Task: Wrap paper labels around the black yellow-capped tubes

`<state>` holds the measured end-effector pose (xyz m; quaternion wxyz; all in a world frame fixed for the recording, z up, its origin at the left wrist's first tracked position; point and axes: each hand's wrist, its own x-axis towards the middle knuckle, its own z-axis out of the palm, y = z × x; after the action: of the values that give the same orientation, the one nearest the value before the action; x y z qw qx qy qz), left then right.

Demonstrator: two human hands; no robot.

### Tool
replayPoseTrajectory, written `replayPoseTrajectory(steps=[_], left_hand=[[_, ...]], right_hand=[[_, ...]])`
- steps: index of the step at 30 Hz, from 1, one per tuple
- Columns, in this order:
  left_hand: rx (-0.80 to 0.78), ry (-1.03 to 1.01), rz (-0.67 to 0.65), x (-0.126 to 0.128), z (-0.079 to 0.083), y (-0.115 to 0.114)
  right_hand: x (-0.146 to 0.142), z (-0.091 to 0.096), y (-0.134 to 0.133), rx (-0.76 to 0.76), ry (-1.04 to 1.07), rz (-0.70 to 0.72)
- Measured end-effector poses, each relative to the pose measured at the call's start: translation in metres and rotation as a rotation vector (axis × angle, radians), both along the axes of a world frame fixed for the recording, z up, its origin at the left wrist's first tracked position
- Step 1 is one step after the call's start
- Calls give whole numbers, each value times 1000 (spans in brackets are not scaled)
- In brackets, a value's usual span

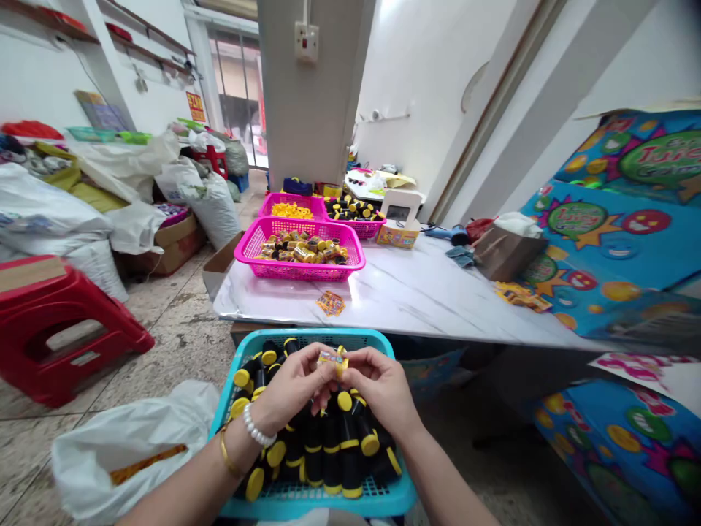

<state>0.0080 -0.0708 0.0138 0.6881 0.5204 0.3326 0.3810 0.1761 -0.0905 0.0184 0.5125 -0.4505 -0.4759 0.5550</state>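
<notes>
My left hand (pixel 301 376) and my right hand (pixel 380 383) meet above a turquoise basket (pixel 274 504). Between their fingertips they pinch a small yellow piece with a printed label (pixel 331 360); its exact kind is too small to tell. Below, the basket is filled with black tubes with yellow ends (pixel 331 456), partly hidden by my hands. A few flat printed labels (pixel 331 302) lie on the table just beyond. Behind them, a pink basket (pixel 299 272) contains many small yellow labelled cylinders (pixel 307 250).
On the marble-patterned table (pixel 416 292) stand more pink baskets (pixel 361 228) and a white-and-yellow carton (pixel 399 232). Blue printed boxes (pixel 613 219) crowd the right side. To the left are a red stool (pixel 60 321) and an open white sack (pixel 164 409) on the floor.
</notes>
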Motion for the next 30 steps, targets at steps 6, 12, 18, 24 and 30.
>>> replayPoseTrajectory(steps=[6,12,18,24,30], left_hand=[[-158,-128,-77,2,2,-6],[-278,-228,-6,12,-10,-3],[-317,-214,68,27,-17,-10],[-238,-190,39,30,-36,-13],[-264,-104,179,15,-53,-23]], right_hand=[[14,-5,6,145,122,195],[10,-15,11,218,168,73],[15,-20,3,269,29,70],[12,-43,3,331,-55,92],[-1,-28,-16,498,-530,27]])
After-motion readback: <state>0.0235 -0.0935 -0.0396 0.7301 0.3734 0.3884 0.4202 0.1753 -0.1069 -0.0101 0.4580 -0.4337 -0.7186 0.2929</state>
